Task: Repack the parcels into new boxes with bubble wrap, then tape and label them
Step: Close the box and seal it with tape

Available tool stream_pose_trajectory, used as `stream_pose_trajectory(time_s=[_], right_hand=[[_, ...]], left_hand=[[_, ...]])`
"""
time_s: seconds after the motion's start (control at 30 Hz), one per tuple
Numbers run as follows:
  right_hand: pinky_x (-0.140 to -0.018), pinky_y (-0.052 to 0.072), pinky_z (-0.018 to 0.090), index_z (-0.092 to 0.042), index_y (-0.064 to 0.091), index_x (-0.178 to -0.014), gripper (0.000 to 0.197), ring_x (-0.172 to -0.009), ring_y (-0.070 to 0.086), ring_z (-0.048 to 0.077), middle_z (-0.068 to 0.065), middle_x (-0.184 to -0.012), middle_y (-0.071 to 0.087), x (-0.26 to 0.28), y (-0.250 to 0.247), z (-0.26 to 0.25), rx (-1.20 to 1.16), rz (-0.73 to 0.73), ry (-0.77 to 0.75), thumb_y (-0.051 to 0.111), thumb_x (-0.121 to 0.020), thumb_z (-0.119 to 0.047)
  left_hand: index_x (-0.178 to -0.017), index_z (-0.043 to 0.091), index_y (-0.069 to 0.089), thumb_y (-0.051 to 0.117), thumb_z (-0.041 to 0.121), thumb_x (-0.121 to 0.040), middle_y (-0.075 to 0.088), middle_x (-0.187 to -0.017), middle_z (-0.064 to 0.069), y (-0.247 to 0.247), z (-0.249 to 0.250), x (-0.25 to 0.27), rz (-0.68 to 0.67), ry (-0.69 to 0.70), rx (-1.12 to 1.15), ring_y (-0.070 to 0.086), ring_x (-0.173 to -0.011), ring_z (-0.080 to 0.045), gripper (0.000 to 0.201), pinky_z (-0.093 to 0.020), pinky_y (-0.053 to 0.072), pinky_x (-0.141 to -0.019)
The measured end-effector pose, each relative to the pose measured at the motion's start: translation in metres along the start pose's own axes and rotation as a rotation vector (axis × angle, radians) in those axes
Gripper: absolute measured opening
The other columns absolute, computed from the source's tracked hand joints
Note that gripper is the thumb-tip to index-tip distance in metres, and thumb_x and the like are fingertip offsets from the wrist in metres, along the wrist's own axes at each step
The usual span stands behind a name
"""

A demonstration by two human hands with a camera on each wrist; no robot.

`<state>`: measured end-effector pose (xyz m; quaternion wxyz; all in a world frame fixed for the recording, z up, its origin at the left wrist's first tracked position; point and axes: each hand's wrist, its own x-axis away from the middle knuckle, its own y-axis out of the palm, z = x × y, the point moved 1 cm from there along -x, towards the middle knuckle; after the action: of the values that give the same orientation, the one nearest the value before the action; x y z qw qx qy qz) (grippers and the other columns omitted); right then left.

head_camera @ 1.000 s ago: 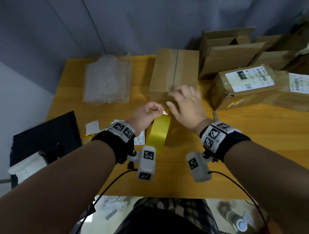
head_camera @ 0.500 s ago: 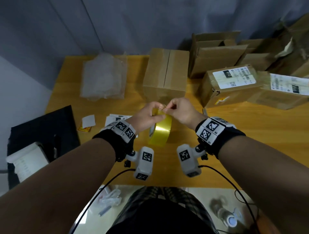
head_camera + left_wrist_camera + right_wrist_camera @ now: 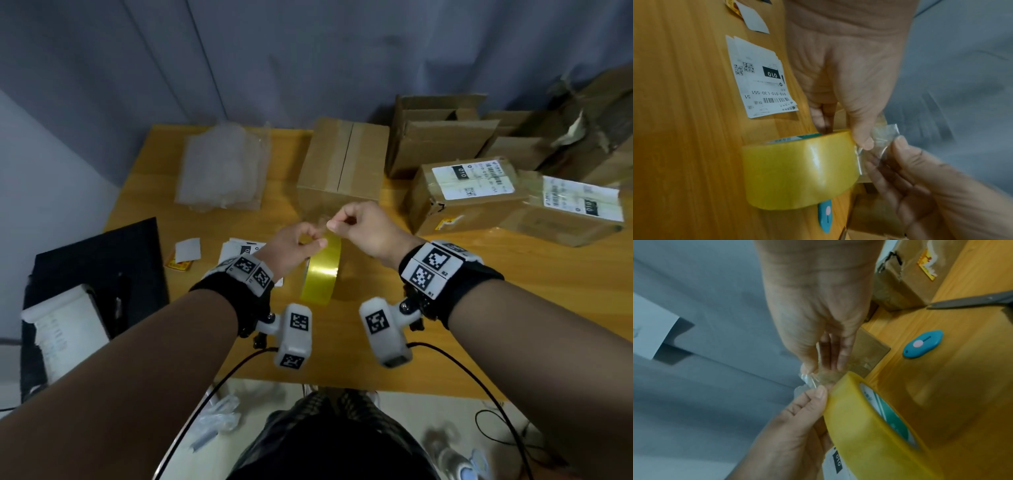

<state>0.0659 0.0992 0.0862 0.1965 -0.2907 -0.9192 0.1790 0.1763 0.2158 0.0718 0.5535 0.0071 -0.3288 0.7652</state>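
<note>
Left grip [image 3: 294, 247] round glossy yellow tape roll [image 3: 322, 276], right grip [image 3: 364, 226] pinching its clear crinkled end [image 3: 882, 138].

Wooden table [image 3: 513, 294] set against a grey curtain [image 3: 308, 61]. On its right half, a small blue utility cutter [image 3: 923, 344] with a pink slider lies flat, well apart from grey scissors [image 3: 970, 301], of which only part shows at the frame edge. At the left edge, a black mat [image 3: 96, 260] carries a white device [image 3: 65, 329], seemingly a label printer. On the floor below the table edge: black cables [image 3: 507, 421], crumpled clear plastic scraps [image 3: 219, 414], and a shoe [image 3: 459, 459].
</note>
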Motion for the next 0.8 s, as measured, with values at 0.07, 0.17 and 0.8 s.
stream_pose_trajectory(time_s=[0.07,0.17,0.8], right_hand=[[-0.067,0.048,0.026,-0.009,0.06,-0.078,0.012,-0.062,0.054,0.011,0.003,-0.07,0.061,0.0,0.003,0.002,-0.11,0.014,0.028,0.064,-0.09,-0.009],[-0.06,0.049,0.027,-0.008,0.051,-0.103,0.02,-0.055,0.054,0.015,0.008,-0.067,0.06,0.0,0.007,0.004,-0.22,0.055,0.084,0.064,-0.088,-0.001],[-0.086,0.042,0.028,-0.014,0.068,-0.077,0.008,-0.095,0.055,0.016,0.002,-0.093,0.057,-0.001,0.014,0.02,0.196,0.021,-0.214,0.074,-0.081,-0.01]], left_hand=[[-0.1,0.022,0.057,0.052,0.033,-0.096,0.059,-0.11,0.006,-0.001,-0.003,0.0,0.007,-0.052,0.079,0.054,-0.096,-0.011,0.013,-0.027,0.042,-0.087],[-0.094,0.028,0.06,0.05,0.033,-0.096,0.064,-0.1,0.006,0.0,-0.006,-0.002,0.013,-0.077,0.154,0.058,-0.095,-0.015,0.011,-0.038,0.048,-0.096],[-0.119,0.011,0.061,0.064,0.036,-0.087,0.059,-0.126,-0.002,-0.008,-0.013,-0.014,-0.033,-0.025,0.135,0.059,-0.109,-0.017,0.041,-0.039,0.049,-0.097]])
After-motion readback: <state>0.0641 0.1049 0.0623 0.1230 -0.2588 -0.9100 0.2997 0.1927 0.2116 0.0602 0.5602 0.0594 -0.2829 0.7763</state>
